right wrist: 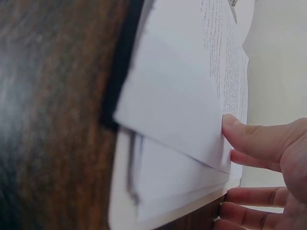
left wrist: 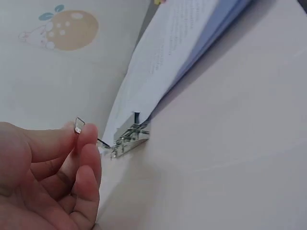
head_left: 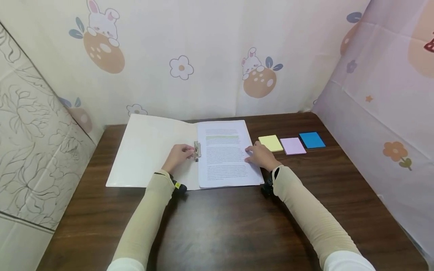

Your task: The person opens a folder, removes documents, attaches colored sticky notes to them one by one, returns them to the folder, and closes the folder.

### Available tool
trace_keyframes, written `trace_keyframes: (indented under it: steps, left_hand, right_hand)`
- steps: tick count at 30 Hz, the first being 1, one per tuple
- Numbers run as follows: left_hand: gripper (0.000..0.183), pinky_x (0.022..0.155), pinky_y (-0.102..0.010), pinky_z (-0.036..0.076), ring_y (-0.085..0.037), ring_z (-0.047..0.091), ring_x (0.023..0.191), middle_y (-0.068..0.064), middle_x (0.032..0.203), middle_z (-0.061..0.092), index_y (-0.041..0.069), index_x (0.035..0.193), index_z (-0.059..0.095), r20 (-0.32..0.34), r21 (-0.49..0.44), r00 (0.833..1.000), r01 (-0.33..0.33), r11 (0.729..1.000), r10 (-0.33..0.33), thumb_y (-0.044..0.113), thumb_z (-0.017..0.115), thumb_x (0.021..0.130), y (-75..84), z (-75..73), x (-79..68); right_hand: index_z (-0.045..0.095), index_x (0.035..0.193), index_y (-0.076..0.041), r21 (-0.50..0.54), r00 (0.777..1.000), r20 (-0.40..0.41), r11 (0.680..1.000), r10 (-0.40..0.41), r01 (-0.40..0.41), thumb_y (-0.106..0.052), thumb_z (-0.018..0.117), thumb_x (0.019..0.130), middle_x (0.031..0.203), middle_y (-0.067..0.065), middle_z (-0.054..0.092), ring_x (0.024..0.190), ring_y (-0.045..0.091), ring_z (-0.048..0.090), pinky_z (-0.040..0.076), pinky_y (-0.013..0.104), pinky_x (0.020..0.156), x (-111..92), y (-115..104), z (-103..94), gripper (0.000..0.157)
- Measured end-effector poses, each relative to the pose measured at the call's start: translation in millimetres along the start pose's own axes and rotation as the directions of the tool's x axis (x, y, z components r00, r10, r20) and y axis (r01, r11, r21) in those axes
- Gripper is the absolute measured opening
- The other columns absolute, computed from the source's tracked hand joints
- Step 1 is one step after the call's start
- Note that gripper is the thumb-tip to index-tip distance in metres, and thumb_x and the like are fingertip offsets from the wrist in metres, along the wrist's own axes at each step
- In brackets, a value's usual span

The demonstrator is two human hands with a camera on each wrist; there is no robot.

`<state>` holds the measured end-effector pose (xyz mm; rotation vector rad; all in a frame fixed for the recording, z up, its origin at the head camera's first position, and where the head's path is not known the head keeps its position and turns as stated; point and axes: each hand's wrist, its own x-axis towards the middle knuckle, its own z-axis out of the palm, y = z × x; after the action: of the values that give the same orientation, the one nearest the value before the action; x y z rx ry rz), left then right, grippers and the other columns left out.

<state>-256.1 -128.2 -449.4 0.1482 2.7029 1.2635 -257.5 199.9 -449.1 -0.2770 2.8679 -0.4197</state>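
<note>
A white folder (head_left: 149, 150) lies spread on the table, with a stack of printed paper (head_left: 222, 165) on its right side. A metal clip (left wrist: 129, 136) is fixed near the fold, at the stack's left edge. My left hand (head_left: 179, 155) pinches the clip's thin wire lever (left wrist: 79, 125) between thumb and index finger. On the right edge of the stack rests my right hand (head_left: 262, 156); its thumb (right wrist: 240, 132) touches the top sheet, while the other fingers extend along the edge. One line of the text is highlighted green.
To the right of the folder lie a yellow sticky-note pad (head_left: 270, 143), a lilac pad (head_left: 293, 146) and a blue pad (head_left: 312, 140). The dark wooden table (head_left: 210, 229) meets a printed cloth (head_left: 210, 90) at the back and right side.
</note>
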Motion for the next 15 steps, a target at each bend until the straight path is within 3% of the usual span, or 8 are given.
trace_keyframes:
  steps: [4, 8, 15]
  left_hand:
    - [0.027, 0.072, -0.025, 0.05, -0.023, 0.067, 0.085, -0.019, 0.097, 0.073, -0.005, 0.112, 0.068, -0.029, -0.043, 1.0, 0.003, 0.999, -0.004, 0.015, 0.055, 0.099, 4.2, -3.9, 1.7]
    - [0.029, 0.075, -0.025, 0.05, -0.022, 0.066, 0.089, -0.019, 0.102, 0.072, -0.003, 0.112, 0.068, -0.075, -0.128, 0.995, 0.057, 0.99, -0.067, 0.02, 0.056, 0.098, 7.2, -2.4, 3.9]
    - [0.03, 0.088, -0.031, 0.053, -0.02, 0.064, 0.091, -0.019, 0.109, 0.069, -0.002, 0.115, 0.067, -0.114, -0.336, 0.981, 0.109, 0.935, -0.155, 0.021, 0.057, 0.099, 11.4, 1.9, 5.2]
  right_hand:
    - [0.06, 0.132, -0.006, -0.005, 1.0, -0.011, 1.0, -0.003, 0.003, -0.029, 0.072, 0.088, 0.116, 0.021, 0.051, 0.088, 0.027, 0.051, 0.042, 0.035, 0.072, -1, -1, -1.1, 0.051]
    - [0.06, 0.132, -0.006, -0.003, 1.0, -0.008, 1.0, 0.002, -0.002, -0.028, 0.071, 0.088, 0.116, 0.021, 0.052, 0.088, 0.027, 0.051, 0.041, 0.035, 0.072, -1, -1, -2.1, 0.051]
    - [0.059, 0.133, -0.006, 0.003, 1.0, 0.004, 1.0, 0.003, -0.003, -0.028, 0.071, 0.089, 0.115, 0.02, 0.051, 0.088, 0.027, 0.05, 0.04, 0.034, 0.071, -1, -1, -1.8, 0.051]
